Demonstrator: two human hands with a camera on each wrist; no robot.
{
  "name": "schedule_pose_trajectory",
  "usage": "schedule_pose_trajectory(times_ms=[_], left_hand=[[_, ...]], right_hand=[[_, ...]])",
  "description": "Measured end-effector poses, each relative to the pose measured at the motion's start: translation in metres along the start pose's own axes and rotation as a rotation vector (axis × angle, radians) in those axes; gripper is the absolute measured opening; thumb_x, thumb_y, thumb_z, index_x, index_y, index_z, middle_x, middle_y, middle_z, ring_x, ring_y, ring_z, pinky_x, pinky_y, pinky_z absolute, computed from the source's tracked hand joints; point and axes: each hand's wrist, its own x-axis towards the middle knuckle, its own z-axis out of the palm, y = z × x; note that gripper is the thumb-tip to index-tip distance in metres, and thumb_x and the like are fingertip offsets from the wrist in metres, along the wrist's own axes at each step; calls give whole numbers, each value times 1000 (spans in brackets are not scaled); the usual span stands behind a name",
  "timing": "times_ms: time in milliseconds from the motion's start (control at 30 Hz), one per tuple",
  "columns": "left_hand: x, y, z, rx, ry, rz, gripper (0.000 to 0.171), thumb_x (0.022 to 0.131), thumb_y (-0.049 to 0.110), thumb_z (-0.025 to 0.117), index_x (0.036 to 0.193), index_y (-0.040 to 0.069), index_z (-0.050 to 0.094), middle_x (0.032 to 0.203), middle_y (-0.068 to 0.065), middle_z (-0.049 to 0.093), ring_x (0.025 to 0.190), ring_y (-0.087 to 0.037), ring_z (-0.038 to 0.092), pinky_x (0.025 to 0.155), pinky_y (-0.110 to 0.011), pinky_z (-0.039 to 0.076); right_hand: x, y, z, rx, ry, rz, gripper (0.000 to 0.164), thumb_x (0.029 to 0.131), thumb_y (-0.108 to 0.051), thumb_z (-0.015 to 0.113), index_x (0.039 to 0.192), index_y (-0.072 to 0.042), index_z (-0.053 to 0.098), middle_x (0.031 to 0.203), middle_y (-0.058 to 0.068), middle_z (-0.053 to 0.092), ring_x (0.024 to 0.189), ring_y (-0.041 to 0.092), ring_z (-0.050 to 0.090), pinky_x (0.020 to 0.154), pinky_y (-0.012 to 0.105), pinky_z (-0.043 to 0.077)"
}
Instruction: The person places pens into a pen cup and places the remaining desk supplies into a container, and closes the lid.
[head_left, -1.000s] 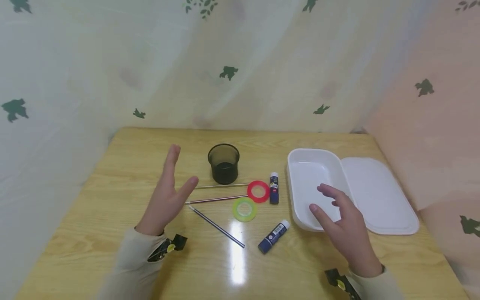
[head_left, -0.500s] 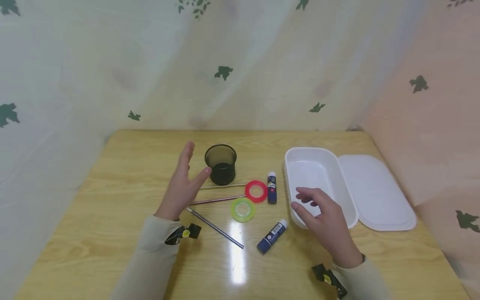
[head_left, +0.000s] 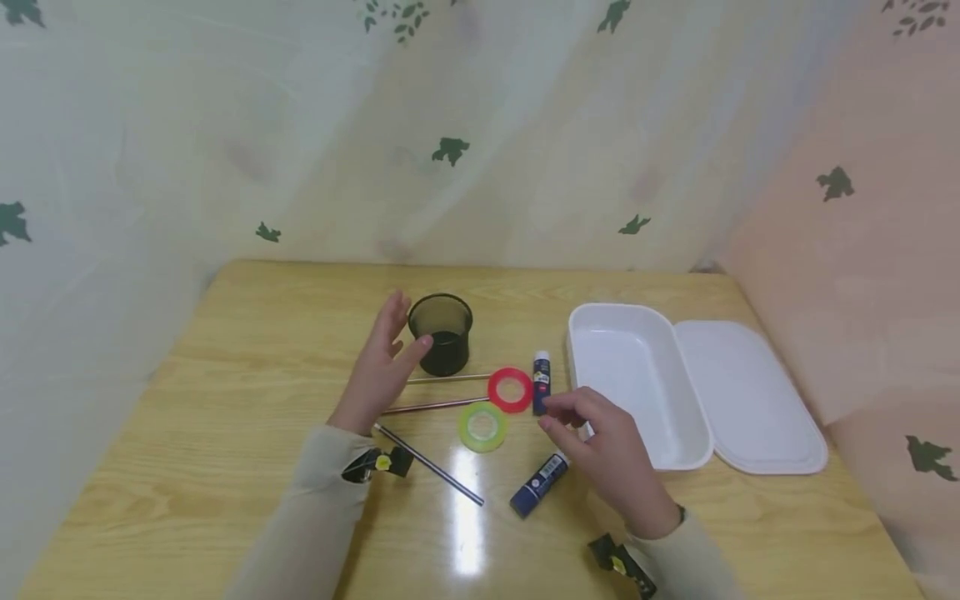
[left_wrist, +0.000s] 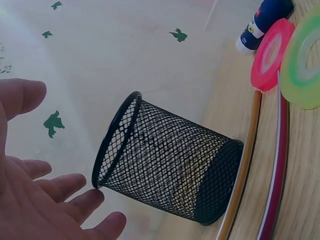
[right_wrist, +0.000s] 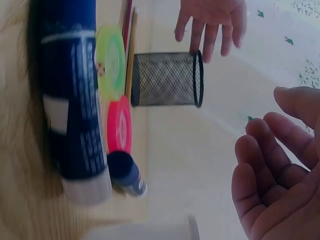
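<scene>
A black mesh pencil cup (head_left: pixel 452 354) stands upright toward the back of the wooden table. My left hand (head_left: pixel 375 371) is just left of it, fingers spread and holding nothing; in the left wrist view its fingertips are close to the rim of the pencil cup (left_wrist: pixel 167 157). My right hand (head_left: pixel 607 450) hovers between the two glue sticks, its fingers loosely bent around nothing. The nearer glue stick (head_left: pixel 538 487) lies slanted, its white cap partly behind that hand. The farther glue stick (head_left: pixel 542 375) lies beside a red tape roll (head_left: pixel 495 390).
A green tape roll (head_left: pixel 466 427) lies in front of the red one. Three pencils lie around: a gold pencil (head_left: pixel 453 379), a dark red pencil (head_left: pixel 438 407) and a dark blue pencil (head_left: pixel 435 468). At right sit a white plastic box (head_left: pixel 682 454) and its white lid (head_left: pixel 757 400).
My left hand has moved right, up to the pencil cup. The right hand has shifted left from over the white box toward the glue sticks, its fingers bending more.
</scene>
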Motion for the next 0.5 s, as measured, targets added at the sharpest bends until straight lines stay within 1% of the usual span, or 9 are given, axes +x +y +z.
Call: schedule_pose_trajectory(times_ms=[133, 267, 367, 500], left_hand=[[1, -4, 2, 4, -11, -23, 79, 101, 25, 61, 162, 16, 11, 166, -7, 19, 151, -27, 22, 119, -54, 24], [2, -6, 3, 40, -25, -62, 77, 102, 26, 60, 162, 15, 13, 167, -5, 17, 152, -27, 21, 119, -51, 25], [3, -6, 3, 68, -32, -90, 76, 102, 27, 59, 162, 13, 15, 167, -5, 17, 152, -27, 21, 119, -49, 27], [5, -10, 3, 91, -46, -103, 74, 103, 28, 58, 162, 11, 16, 167, -8, 16, 152, -29, 21, 118, -48, 28]], right_hand=[[2, -5, 9, 18, -30, -9, 17, 85, -11, 81, 101, -13, 75, 89, -10, 66, 82, 6, 61, 73, 30, 57], [4, -10, 18, 48, -50, -13, 16, 85, -10, 81, 99, -14, 75, 87, -11, 65, 81, 6, 61, 72, 29, 56], [6, -13, 25, 73, -67, -5, 15, 84, -9, 81, 98, -13, 75, 87, -11, 65, 81, 7, 61, 72, 28, 55], [10, -19, 33, 88, -110, 7, 14, 85, -11, 80, 98, -11, 75, 87, -11, 66, 81, 7, 61, 74, 28, 56]])
